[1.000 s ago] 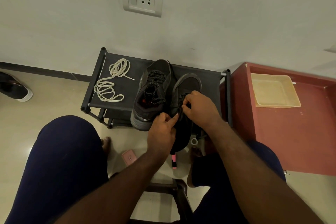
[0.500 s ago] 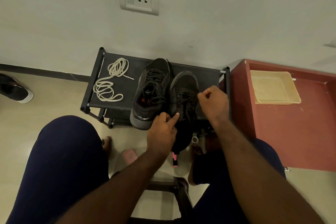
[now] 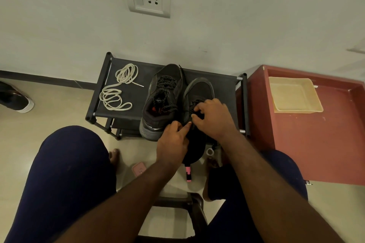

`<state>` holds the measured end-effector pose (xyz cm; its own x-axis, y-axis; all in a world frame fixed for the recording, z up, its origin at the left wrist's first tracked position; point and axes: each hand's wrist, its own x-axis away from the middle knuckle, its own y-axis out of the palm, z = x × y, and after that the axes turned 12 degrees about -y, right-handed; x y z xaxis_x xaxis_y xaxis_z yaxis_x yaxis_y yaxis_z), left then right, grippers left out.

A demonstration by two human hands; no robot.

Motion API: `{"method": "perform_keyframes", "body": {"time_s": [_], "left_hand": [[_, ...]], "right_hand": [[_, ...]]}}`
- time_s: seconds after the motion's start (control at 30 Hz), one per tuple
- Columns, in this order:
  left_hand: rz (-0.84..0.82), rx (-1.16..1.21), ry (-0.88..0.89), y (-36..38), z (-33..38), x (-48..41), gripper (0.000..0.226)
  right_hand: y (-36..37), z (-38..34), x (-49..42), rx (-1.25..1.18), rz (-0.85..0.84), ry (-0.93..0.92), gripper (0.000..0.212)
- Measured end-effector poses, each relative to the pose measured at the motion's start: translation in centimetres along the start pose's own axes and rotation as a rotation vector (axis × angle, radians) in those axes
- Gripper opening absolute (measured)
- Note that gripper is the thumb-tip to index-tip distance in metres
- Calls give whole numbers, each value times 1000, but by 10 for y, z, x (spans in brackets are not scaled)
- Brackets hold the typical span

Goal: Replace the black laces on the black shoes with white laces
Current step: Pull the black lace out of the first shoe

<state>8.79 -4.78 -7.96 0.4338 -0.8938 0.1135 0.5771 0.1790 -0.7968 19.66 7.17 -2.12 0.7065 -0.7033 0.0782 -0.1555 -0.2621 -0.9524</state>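
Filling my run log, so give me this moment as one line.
step: unlacing right shoe | left hand: touches shoe, grip unclear | right hand: pinches black lace | left shoe: laced | white laces: coiled on rack

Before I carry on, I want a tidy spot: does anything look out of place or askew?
Both black shoes overhang the rack's front edge at the heels, and a pink marker and a small pink object lie on the floor below. Nothing looks spilled or damaged.
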Motion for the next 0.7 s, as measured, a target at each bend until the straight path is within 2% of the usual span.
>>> {"method": "perform_keyframes", "body": {"time_s": [0.13, 0.23, 0.33, 0.43, 0.47, 0.57, 0.63, 0.7], "left_hand": [[-17, -21, -3, -1, 3, 0, 53], [-23, -22, -13, -4, 5, -1, 52], [-26, -22, -21, -9, 7, -3, 50], [-30, -12, -23, -11, 10, -2, 48], [-34, -4, -27, -11, 9, -1, 48], [-37, 15, -36, -10, 7, -2, 49], [-33, 9, -23, -9, 7, -2, 49], [-26, -17, -11, -8, 10, -3, 49]], "right_hand": [[1, -4, -5, 30, -9, 87, 19], [-2, 2, -9, 29, 19, 57, 23], [-11, 18, -13, 51, 202, 66, 29], [-22, 39, -1, -103, 455, 320, 26], [-22, 45, 4, -174, 461, 379, 24], [-16, 47, 12, -242, 269, 390, 13], [-17, 35, 9, -242, 258, 304, 20], [-16, 20, 4, -219, 221, 116, 27]]}}
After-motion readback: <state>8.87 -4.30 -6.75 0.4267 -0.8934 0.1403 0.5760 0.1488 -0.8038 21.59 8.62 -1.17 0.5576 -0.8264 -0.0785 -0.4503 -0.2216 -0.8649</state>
